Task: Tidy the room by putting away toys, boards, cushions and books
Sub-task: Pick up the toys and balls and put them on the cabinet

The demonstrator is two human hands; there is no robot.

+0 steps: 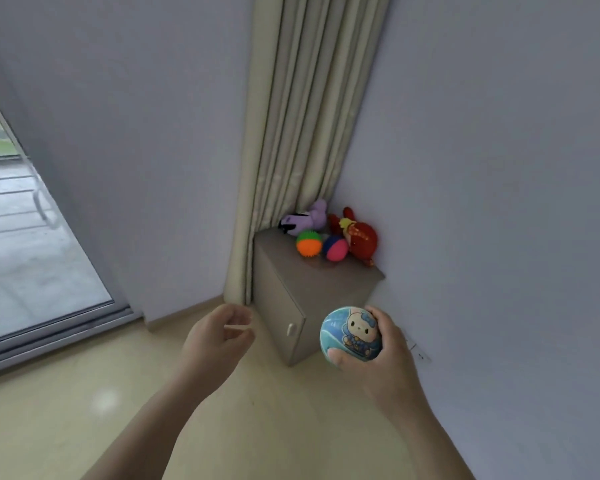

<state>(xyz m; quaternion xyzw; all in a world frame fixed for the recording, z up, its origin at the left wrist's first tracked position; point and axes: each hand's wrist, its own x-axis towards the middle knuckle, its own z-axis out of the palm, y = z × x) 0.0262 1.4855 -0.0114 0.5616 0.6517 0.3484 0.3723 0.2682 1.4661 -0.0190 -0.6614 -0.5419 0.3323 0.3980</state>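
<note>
My right hand grips a blue ball printed with a cartoon cat, held in front of a low grey cabinet in the room's corner. My left hand hovers to the left of the cabinet with loosely curled fingers and holds nothing. On the cabinet top lie a purple plush toy, a red plush toy, an orange and green spiky ball and a pink and blue ball.
A beige curtain hangs in the corner behind the cabinet. A glass sliding door fills the left side. Pale walls stand on the left and right. The floor is shiny and beige.
</note>
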